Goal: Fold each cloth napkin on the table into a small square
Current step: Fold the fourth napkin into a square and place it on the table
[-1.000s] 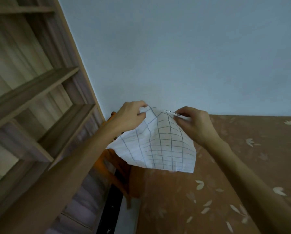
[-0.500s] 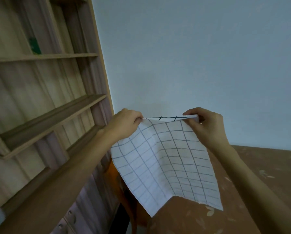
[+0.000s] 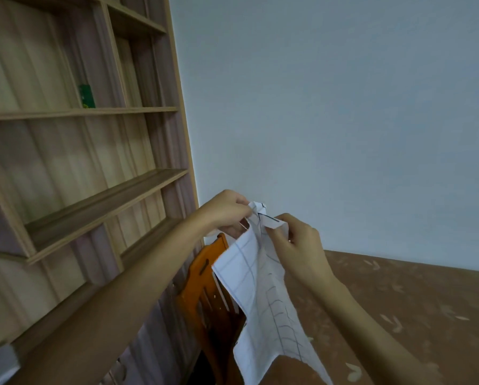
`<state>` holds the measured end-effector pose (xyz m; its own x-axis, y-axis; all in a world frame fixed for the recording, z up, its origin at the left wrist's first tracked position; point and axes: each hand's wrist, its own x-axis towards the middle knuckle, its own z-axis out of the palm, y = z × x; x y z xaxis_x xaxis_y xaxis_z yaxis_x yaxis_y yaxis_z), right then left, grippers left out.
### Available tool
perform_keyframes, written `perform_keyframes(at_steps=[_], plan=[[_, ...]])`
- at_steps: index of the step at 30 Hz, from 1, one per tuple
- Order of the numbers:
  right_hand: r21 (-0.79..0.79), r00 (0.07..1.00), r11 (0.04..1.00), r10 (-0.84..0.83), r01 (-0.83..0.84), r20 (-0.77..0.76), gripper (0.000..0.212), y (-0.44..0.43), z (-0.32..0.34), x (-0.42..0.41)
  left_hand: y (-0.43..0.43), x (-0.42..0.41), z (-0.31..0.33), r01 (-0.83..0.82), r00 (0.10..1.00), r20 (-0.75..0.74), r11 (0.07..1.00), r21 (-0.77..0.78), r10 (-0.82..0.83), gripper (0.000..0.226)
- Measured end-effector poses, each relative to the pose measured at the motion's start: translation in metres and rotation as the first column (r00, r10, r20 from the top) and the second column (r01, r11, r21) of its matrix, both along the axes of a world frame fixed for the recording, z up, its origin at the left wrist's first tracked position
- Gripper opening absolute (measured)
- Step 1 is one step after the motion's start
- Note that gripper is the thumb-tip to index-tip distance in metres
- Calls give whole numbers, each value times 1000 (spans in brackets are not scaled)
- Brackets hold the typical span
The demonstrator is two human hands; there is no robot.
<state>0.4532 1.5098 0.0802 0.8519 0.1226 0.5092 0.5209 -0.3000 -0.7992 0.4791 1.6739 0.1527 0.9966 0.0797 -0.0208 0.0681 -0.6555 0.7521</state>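
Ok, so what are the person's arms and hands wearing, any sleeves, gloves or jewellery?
Nothing visible. The left forearm and right forearm are bare right to the picture's edge, no sleeves showing. The left grip and right grip are bare hands: no gloves, rings, watch or wristband in view.

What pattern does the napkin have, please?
White napkin with dark grid lines; head view.
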Motion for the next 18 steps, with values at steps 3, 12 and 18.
perform_keyframes(at_steps=[3,12,18], plan=[[47,1000,999,-10,9,7,50,1,3,-4,-2,-1,-4,-15,1000,-22,996,-90,13,19],[-244,990,965,115,-92,81,82,2,6,-28,-2,8,-1,-140,977,93,906,-399,191,26],[-342,968,935,-5,93,250,122,18,-2,-29,-7,-1,8,-148,977,25,762,-630,210,18]])
